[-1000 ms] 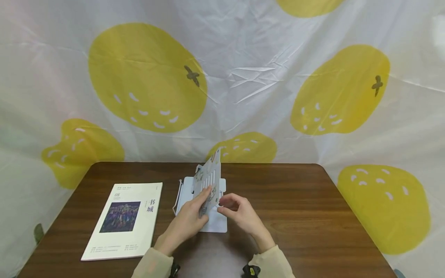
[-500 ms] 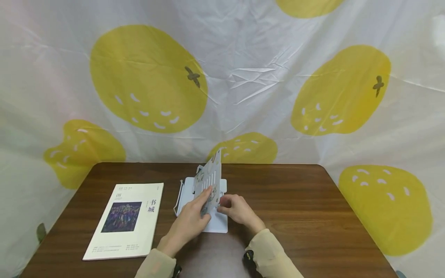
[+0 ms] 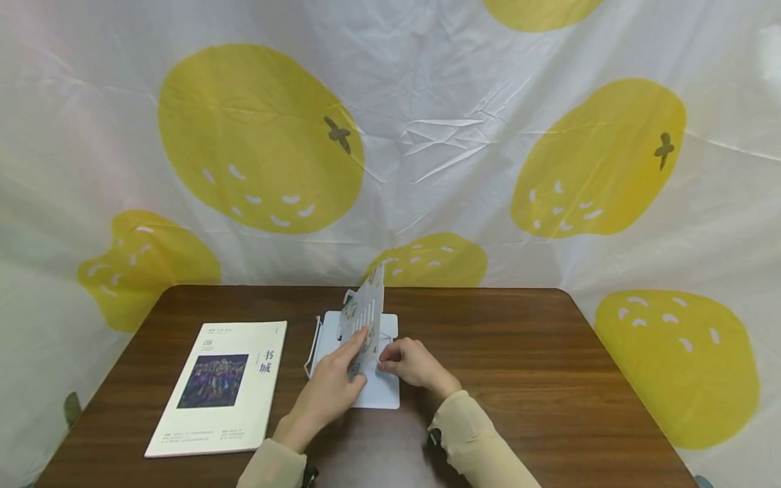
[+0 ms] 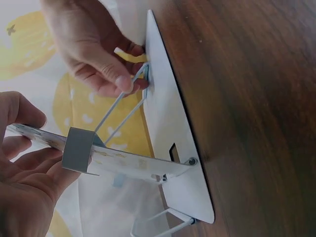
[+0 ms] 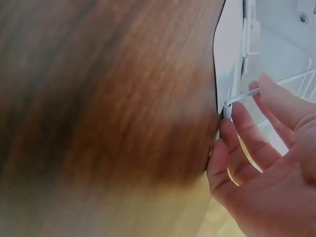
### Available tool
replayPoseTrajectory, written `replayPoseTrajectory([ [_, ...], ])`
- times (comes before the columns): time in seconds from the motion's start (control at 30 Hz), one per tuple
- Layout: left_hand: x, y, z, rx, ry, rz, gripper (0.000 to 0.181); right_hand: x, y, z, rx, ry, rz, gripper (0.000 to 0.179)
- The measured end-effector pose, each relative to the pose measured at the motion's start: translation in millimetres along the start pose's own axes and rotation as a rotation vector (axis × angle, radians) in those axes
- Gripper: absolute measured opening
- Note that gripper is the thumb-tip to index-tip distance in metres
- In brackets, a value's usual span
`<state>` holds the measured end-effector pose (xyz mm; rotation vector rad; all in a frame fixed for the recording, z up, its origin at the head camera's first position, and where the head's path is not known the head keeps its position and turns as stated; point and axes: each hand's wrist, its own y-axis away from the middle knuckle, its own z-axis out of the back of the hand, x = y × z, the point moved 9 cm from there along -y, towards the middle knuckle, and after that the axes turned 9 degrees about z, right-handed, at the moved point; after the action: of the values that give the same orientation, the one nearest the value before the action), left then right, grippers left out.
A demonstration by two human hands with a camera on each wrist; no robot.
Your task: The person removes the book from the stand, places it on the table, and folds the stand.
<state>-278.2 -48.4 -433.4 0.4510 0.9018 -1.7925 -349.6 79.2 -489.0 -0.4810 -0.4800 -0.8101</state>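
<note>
A white metal book stand stands on the table, its printed, slotted panel (image 3: 373, 305) raised steeply from a flat base plate (image 3: 378, 394). My left hand (image 3: 332, 376) holds the panel, thumb on one face and fingers on the other, as the left wrist view shows. My right hand (image 3: 417, 366) is low at the base's right side. Between its thumb and fingers it pinches the wire support leg (image 4: 118, 101) behind the panel. In the right wrist view, the wire end (image 5: 240, 98) sits right at the base's edge, close to the fingertips.
A white magazine (image 3: 259, 407) with a dark picture on its cover lies flat to the left of the stand. The brown wooden table (image 3: 518, 386) backs onto a hanging cloth (image 3: 439, 169) printed with yellow fruit. A wire holder (image 3: 312, 346) sticks out at the stand's left.
The panel has tipped slightly to the left with my left hand on it. My right hand has shifted a little left at the wire leg, its forearm swinging outward. The magazine stays put.
</note>
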Motion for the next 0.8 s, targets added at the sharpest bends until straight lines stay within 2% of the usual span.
replayPoseTrajectory([
  [0.3, 20.6, 2.1, 13.4, -0.020, 0.160, 0.109, 0.079, -5.5, -0.1, -1.2, -0.006, -0.002, -0.012, 0.004],
  [0.6, 35.9, 4.3, 22.8, -0.045, 0.356, 0.156, 0.075, -6.5, -1.1, -0.8, -0.004, 0.014, -0.017, 0.005],
  [0.7, 40.4, 6.2, 25.5, -0.052, 0.396, 0.175, 0.075, -5.6, -2.0, -1.7, 0.000, 0.027, -0.017, 0.006],
  [0.8, 43.9, 8.9, 28.9, -0.075, 0.389, 0.182, 0.075, -4.6, -3.7, -3.8, 0.008, 0.037, -0.019, 0.006],
])
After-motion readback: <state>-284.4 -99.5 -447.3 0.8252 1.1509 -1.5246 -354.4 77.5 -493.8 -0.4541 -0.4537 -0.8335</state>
